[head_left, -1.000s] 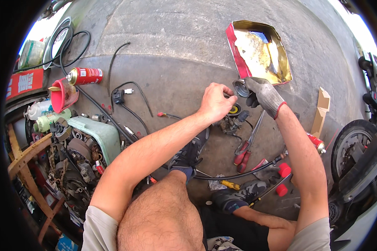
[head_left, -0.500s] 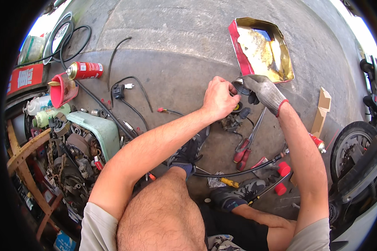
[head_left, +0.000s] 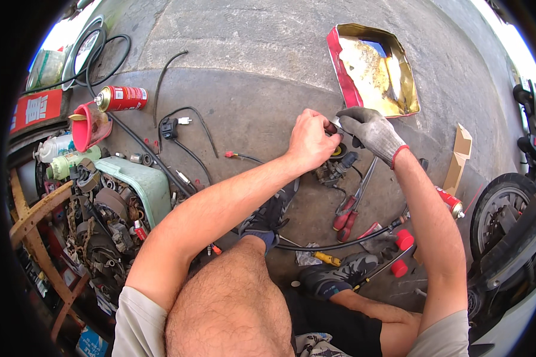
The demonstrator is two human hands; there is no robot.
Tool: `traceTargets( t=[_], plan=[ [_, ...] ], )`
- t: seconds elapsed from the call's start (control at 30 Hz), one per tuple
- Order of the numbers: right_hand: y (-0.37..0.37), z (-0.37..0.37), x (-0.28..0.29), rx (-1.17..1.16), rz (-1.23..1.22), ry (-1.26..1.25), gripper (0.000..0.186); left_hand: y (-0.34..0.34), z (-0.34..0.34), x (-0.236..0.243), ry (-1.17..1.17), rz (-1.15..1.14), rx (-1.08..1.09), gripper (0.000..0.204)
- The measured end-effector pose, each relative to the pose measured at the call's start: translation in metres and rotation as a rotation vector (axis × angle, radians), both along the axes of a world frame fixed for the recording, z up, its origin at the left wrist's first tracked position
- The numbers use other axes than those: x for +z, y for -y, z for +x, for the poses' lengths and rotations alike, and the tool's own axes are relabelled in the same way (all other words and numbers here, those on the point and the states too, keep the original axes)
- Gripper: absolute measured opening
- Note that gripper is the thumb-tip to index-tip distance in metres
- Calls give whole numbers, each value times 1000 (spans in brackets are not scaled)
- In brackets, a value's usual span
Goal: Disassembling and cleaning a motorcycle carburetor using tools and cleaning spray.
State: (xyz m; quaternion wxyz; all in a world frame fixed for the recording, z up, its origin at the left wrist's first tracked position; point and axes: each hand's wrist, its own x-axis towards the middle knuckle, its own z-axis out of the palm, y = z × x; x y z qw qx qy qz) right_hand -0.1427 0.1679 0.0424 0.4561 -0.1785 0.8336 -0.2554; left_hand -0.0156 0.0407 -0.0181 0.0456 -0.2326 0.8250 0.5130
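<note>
My bare left hand [head_left: 313, 140] and my right hand [head_left: 373, 133], in a grey work glove with a red cuff, meet above the floor. Between their fingertips is a small dark, round, cup-like part [head_left: 335, 123], gripped from both sides. Its far side catches light, and the fingers hide most of it. Just below the hands lies a metal part resembling a carburetor [head_left: 333, 171], with a round opening and thin hoses. Red-handled tools [head_left: 344, 221] with long metal shafts rest on the floor beside it.
A red-and-gold tin tray [head_left: 343, 77] with yellowish contents stands beyond my hands. Leftward are a red spray can [head_left: 122, 98], a red funnel [head_left: 82, 132], black cables [head_left: 170, 128] and a green bin [head_left: 161, 193] of used parts. A yellow-handled screwdriver [head_left: 327, 259] lies by my shoes; a motorcycle wheel [head_left: 499, 211] stands right.
The dark round part has tilted, so its open face no longer shows. My right hand's fingers have shifted slightly over it; my left hand stays in nearly the same place.
</note>
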Motion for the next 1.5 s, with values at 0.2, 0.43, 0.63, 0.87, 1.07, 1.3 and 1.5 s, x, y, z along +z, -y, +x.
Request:
traceTargets(
  t=[0.2,0.43,0.63,0.87,1.07,1.3,1.5],
  plan=[
    [1,14,5,19,-3,-128,46,7,10,6,84,98,-39,33],
    [0,23,10,58,-15,-214,47,16,22,0,177,359,62,42],
    [2,25,10,132,-1,-242,52,24,22,5,171,418,53,41],
    [5,26,11,214,51,-253,53,26,23,2,182,393,31,37],
    [7,31,15,233,86,-281,52,25,26,-7,174,421,36,37],
    [9,38,13,279,100,-315,51,23,31,-21,137,471,87,34],
    [6,41,11,310,122,-380,49,20,30,-16,144,433,57,34]
  ],
)
